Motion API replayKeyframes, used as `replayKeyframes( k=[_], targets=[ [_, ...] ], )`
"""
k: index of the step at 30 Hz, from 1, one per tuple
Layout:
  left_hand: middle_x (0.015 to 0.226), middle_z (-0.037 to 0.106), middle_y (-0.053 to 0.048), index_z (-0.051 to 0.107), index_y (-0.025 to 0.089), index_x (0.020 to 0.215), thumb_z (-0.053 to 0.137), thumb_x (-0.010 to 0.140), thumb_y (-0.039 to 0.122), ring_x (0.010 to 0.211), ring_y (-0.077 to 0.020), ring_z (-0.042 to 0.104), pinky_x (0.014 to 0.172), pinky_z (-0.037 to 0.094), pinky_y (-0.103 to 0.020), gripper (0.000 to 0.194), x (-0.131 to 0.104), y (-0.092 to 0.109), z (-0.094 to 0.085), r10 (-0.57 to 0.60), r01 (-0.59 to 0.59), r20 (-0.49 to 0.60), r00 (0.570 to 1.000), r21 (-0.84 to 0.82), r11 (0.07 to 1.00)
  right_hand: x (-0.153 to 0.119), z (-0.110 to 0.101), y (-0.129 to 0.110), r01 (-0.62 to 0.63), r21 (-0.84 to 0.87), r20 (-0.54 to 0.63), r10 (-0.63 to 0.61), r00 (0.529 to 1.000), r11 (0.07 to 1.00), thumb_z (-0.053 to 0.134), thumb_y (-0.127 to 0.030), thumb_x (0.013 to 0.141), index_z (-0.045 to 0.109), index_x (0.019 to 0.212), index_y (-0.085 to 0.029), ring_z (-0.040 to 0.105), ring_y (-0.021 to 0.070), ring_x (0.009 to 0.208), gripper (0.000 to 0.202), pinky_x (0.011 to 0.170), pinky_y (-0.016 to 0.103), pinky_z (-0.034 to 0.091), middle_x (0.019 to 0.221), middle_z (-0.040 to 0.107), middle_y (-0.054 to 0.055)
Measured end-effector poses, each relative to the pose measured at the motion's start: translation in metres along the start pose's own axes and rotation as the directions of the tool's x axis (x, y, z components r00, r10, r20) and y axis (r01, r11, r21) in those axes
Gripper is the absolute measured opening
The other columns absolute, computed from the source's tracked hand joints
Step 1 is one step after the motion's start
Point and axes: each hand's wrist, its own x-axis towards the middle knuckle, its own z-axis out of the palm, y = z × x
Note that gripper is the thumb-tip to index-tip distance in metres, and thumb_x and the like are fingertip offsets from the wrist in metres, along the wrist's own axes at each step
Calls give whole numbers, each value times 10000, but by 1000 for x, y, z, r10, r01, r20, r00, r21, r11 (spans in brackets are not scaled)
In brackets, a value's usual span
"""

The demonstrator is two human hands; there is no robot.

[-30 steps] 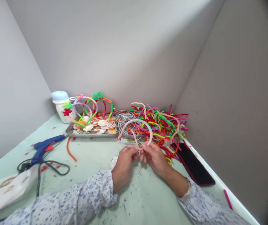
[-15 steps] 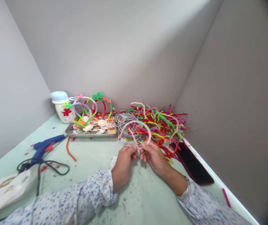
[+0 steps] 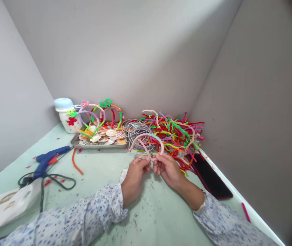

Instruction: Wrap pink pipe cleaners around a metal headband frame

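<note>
My left hand (image 3: 135,176) is closed, its thumb and fingertips pinching a pink pipe cleaner (image 3: 144,147) whose free end sticks up and away. Beside it, the fingers of my right hand (image 3: 168,168) are closed on the lower right end of a headband (image 3: 153,136). This curved band is covered in fuzzy pink and pale blue, and its other end points left in the air. Between the two hands the pipe cleaner meets the band's end; my fingertips partly hide the join. Both hands are just above the table (image 3: 102,171).
Behind my hands lie bare wire hoops (image 3: 139,131) and a heap of coloured pipe cleaners (image 3: 179,133). Decorated headbands (image 3: 121,118) stand in a metal tray (image 3: 100,147) of shells. A blue glue gun (image 3: 43,164) with cord is left, a black phone (image 3: 212,179) right, a white jar (image 3: 68,119) behind.
The pink pipe cleaner's free end has tipped slightly left. Both hands keep their grip and have barely moved; the view has shifted a little.
</note>
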Motion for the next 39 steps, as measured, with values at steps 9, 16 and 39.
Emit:
replayKeyframes(
  k=[9, 16, 39],
  targets=[
    [593, 535, 16, 592, 151, 599, 609, 666, 188, 552, -102, 454, 564, 351, -235, 79, 1, 0, 0, -9, 8, 22, 1000, 25, 1000, -1, -1, -1, -18, 20, -8, 18, 1000, 1000, 673, -294, 742, 604, 698, -139, 558, 85, 403, 176, 334, 158, 374, 546, 587, -24],
    [625, 559, 10, 597, 154, 617, 616, 675, 187, 586, -109, 492, 587, 367, -237, 69, 3, -1, -1, 22, -22, 20, 1000, 9, 1000, 0, 0, -2, -27, 39, -32, 28, 999, 999, 678, -278, 733, 611, 691, -139, 553, 87, 396, 160, 323, 158, 367, 535, 582, -24],
    [674, 612, -11, 643, 141, 667, 648, 688, 228, 593, -112, 518, 582, 380, -240, 89, 6, -4, -5, 17, -18, 60, 998, 14, 1000, 1, -3, -1, -44, 74, -38, 47, 998, 996, 673, -293, 749, 608, 719, -158, 538, 79, 418, 152, 376, 175, 387, 549, 579, -35]
  ],
)
